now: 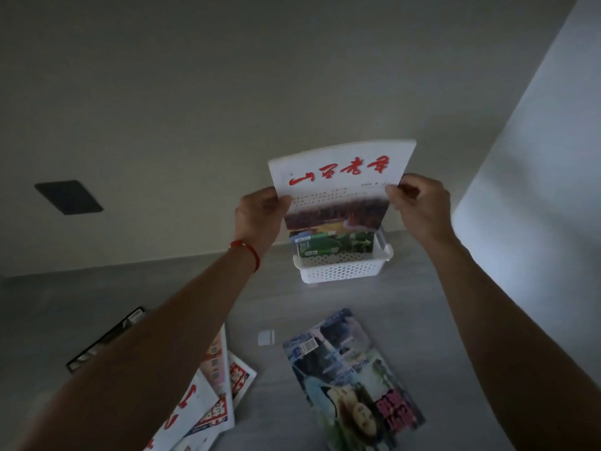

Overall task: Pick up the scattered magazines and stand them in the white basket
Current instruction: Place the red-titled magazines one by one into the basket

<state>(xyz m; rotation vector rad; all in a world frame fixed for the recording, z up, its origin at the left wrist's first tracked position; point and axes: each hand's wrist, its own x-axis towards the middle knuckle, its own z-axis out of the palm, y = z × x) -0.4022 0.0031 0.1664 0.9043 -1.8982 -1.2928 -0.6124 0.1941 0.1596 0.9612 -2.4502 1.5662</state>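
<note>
I hold a white magazine with red brush lettering (pixel 338 187) upright by its two side edges, my left hand (pixel 260 216) on the left edge and my right hand (pixel 419 209) on the right. Its lower edge hangs just over the white perforated basket (pixel 341 271), which stands on the grey floor by the wall. A green-covered magazine (pixel 335 247) stands inside the basket. A glossy magazine with a face on its cover (pixel 351 379) lies flat on the floor nearer to me. Several white and red magazines (pixel 214 398) lie overlapped at lower left, partly hidden by my left forearm.
A black flat frame-like object (pixel 104 340) lies on the floor at the left, half under my forearm. A small white square (pixel 266 337) sits on the floor between the magazine piles. A dark panel (pixel 68 196) is on the wall; a pale wall (pixel 536 157) rises at the right.
</note>
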